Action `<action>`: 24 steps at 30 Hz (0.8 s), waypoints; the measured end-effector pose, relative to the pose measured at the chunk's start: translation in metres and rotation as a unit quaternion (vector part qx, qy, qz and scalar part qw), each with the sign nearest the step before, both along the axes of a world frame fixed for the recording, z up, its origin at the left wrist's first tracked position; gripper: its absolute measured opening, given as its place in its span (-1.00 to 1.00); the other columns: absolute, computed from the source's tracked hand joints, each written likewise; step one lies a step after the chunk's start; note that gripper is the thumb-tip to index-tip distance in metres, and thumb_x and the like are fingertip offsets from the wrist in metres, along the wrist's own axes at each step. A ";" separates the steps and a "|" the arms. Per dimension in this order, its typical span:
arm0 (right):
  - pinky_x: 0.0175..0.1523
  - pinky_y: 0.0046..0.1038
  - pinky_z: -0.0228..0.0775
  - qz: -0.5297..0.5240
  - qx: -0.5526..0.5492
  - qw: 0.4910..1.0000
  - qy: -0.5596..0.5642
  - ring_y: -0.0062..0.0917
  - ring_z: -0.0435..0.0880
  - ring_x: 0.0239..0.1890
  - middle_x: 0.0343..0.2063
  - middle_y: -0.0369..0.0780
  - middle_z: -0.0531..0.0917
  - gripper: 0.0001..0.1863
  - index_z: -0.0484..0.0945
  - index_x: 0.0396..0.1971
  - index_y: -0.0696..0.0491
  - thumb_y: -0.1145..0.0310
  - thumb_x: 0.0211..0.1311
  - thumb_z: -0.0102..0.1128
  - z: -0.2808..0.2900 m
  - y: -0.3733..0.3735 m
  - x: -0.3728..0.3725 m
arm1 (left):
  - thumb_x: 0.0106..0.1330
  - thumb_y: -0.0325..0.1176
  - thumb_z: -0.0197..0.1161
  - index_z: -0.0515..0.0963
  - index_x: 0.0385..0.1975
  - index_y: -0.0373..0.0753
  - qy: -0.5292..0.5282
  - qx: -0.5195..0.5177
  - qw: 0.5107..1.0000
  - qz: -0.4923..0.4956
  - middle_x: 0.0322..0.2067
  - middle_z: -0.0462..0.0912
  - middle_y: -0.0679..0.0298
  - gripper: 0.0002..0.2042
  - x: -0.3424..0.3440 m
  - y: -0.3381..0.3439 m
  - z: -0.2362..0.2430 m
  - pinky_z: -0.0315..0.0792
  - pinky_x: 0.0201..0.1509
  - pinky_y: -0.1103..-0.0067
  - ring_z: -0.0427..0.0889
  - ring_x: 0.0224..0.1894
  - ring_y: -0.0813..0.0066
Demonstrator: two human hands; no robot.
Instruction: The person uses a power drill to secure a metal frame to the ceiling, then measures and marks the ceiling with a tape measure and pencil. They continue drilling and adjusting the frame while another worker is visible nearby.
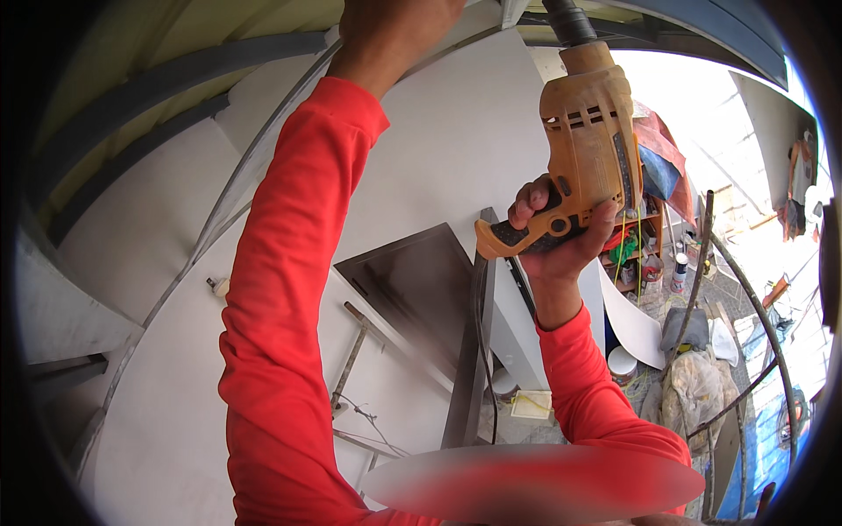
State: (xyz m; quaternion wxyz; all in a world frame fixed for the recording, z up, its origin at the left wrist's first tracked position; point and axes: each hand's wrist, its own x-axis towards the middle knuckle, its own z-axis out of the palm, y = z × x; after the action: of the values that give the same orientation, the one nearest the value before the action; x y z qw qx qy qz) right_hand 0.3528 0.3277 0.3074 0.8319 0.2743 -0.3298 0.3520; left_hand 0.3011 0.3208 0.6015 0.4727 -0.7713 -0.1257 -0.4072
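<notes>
My right hand [566,241] grips a tan-orange power drill [588,145] by its handle, fingers wrapped round it. The drill points upward, its dark chuck [570,22] reaching the top edge of the view. A black cord [478,333] hangs down below it. My left hand [390,31] is raised at the top, left of the drill, cut off by the frame edge, so its fingers are hidden. Both forearms are in red sleeves. Near the left hand runs a grey metal edge [289,101] along the white panelled surface [438,131].
A dark rectangular panel [395,289] and grey post [517,346] stand below centre. At right are a cluttered shelf [649,232], several buckets and cans [623,364], bent rods [745,289], a plastic-wrapped heap [693,386] and blue sheeting [745,478]. A curved dark beam [140,92] spans the upper left.
</notes>
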 end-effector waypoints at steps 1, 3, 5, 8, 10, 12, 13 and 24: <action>-0.32 -0.35 0.51 0.001 -0.008 1.000 -0.003 -0.42 0.62 -0.36 -0.37 -0.18 0.60 -0.19 0.46 0.05 0.15 -0.39 0.27 0.15 0.000 -0.002 0.003 | 0.39 -0.10 0.31 0.63 -0.23 -0.36 -0.002 -0.004 1.000 0.008 -0.32 0.74 -0.09 -0.64 0.000 0.001 0.000 0.58 -0.11 0.14 0.73 -0.24 -0.13; -0.35 -0.36 0.46 0.012 -0.002 1.000 -0.014 -0.45 0.58 -0.40 -0.42 -0.21 0.57 -0.19 0.46 0.04 0.15 -0.40 0.27 0.15 -0.001 -0.005 0.007 | 0.39 -0.09 0.31 0.64 -0.25 -0.36 -0.001 0.013 1.000 -0.005 -0.33 0.74 -0.09 -0.64 0.000 0.002 -0.001 0.58 -0.11 0.14 0.73 -0.24 -0.13; -0.38 -0.38 0.40 0.021 0.029 0.999 -0.028 -0.48 0.53 -0.45 -0.47 -0.24 0.53 -0.19 0.46 0.02 0.14 -0.40 0.27 0.14 -0.001 -0.006 0.012 | 0.39 -0.09 0.31 0.64 -0.26 -0.36 -0.001 0.022 1.000 -0.014 -0.34 0.74 -0.09 -0.64 -0.001 0.002 -0.001 0.58 -0.12 0.15 0.73 -0.24 -0.14; -0.40 -0.40 0.33 0.008 0.012 1.000 -0.028 -0.51 0.47 -0.50 -0.51 -0.27 0.49 -0.18 0.45 0.01 0.15 -0.42 0.27 0.13 -0.002 -0.007 0.015 | 0.40 -0.09 0.30 0.64 -0.27 -0.37 0.000 0.018 1.000 -0.009 -0.35 0.73 -0.10 -0.63 -0.001 0.001 -0.001 0.58 -0.12 0.15 0.73 -0.25 -0.14; -0.37 -0.44 0.37 -0.023 0.007 0.998 -0.052 -0.56 0.45 -0.50 -0.51 -0.32 0.46 -0.15 0.38 0.13 0.15 -0.44 0.34 -0.01 -0.002 -0.009 0.017 | 0.41 -0.09 0.30 0.64 -0.28 -0.37 -0.003 0.009 1.000 0.014 -0.35 0.73 -0.10 -0.63 -0.002 0.000 -0.002 0.58 -0.13 0.15 0.73 -0.25 -0.14; -0.35 -0.45 0.39 -0.039 -0.003 0.997 -0.063 -0.57 0.44 -0.49 -0.49 -0.33 0.45 -0.13 0.35 0.18 0.15 -0.45 0.38 -0.07 -0.003 -0.012 0.020 | 0.41 -0.09 0.30 0.64 -0.29 -0.37 -0.007 0.008 1.000 0.007 -0.35 0.73 -0.11 -0.63 -0.002 -0.001 -0.002 0.58 -0.13 0.16 0.73 -0.25 -0.14; -0.35 -0.45 0.40 -0.039 -0.009 0.997 -0.062 -0.56 0.45 -0.48 -0.48 -0.31 0.45 -0.13 0.35 0.18 0.15 -0.44 0.38 -0.07 -0.003 -0.014 0.021 | 0.41 -0.09 0.30 0.64 -0.29 -0.37 -0.009 0.008 1.000 0.004 -0.35 0.73 -0.11 -0.63 -0.002 -0.001 -0.002 0.58 -0.14 0.16 0.73 -0.25 -0.14; -0.38 -0.40 0.34 0.025 0.002 0.999 -0.038 -0.47 0.47 -0.50 -0.45 -0.24 0.49 -0.20 0.43 0.10 0.15 -0.40 0.38 -0.04 -0.001 -0.030 0.031 | 0.41 -0.08 0.29 0.64 -0.29 -0.37 -0.008 0.007 1.000 -0.004 -0.33 0.74 -0.11 -0.63 -0.001 -0.001 -0.003 0.59 -0.12 0.17 0.73 -0.24 -0.13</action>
State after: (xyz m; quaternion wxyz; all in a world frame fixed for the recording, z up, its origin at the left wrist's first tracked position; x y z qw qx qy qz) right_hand 0.3839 0.2975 0.3068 0.8092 0.2703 -0.3548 0.3825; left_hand 0.3005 0.3198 0.5990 0.4751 -0.7652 -0.1233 -0.4165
